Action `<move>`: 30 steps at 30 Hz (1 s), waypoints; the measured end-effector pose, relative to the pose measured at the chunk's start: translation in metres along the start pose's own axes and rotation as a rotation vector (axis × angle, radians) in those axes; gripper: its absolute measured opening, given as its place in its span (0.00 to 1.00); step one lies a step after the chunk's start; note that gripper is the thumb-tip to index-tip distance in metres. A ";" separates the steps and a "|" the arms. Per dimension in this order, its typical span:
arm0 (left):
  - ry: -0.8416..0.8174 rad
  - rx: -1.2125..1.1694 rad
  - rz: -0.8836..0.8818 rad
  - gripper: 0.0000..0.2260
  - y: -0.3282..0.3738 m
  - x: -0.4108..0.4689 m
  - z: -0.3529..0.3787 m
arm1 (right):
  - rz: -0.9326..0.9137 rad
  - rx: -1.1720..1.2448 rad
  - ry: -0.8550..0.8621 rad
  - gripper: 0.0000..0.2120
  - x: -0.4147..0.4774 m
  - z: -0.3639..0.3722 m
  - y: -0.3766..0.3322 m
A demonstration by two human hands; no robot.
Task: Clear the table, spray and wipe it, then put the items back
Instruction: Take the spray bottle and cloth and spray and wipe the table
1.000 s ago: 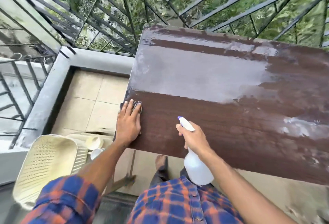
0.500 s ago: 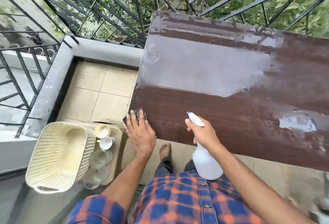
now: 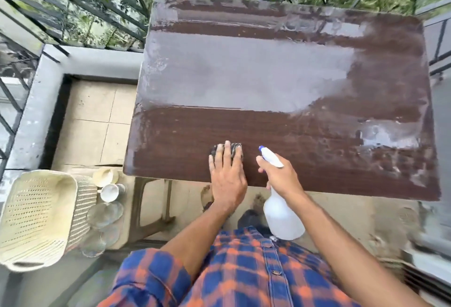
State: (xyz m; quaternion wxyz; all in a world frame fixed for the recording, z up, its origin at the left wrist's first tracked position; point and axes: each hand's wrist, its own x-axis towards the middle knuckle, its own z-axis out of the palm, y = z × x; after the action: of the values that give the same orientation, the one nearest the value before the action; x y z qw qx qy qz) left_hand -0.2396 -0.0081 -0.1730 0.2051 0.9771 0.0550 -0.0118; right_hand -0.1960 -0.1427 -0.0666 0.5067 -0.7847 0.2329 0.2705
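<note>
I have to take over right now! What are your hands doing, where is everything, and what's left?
Left hand: flat on the cloth, near edge of the table.
Right hand: holding the spray bottle, nozzle aimed at the table.
Basket, cups and glass dishes sit on the floor to the left.
Done: table cleared, sprayed; near strip looks wiped.
Left: wipe the pale band in the middle and the streaks at the far and right edges, then put the items back.

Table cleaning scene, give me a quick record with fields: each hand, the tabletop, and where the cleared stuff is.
left hand: flat on a dark cloth, pressing it to the table
right hand: gripping a white spray bottle
table: brown top, bare of items, wet sheen across the middle
cleared items: cream basket, cups and glass dishes on the floor at left
</note>
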 end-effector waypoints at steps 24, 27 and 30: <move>-0.167 0.038 0.743 0.20 -0.074 0.011 -0.034 | 0.095 0.049 -0.020 0.11 -0.014 0.006 0.036; -0.081 0.050 0.564 0.19 -0.127 0.006 -0.055 | 0.078 -0.009 -0.097 0.13 -0.014 0.034 0.018; 0.002 0.015 0.286 0.20 -0.172 0.003 -0.071 | 0.042 -0.071 -0.151 0.15 -0.014 0.058 0.001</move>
State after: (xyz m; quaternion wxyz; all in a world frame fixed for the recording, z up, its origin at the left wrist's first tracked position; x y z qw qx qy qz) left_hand -0.2563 0.1777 -0.1767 0.1974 0.9765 -0.0845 0.0182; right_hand -0.2178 -0.0887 -0.0783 0.4890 -0.7744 0.2008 0.3477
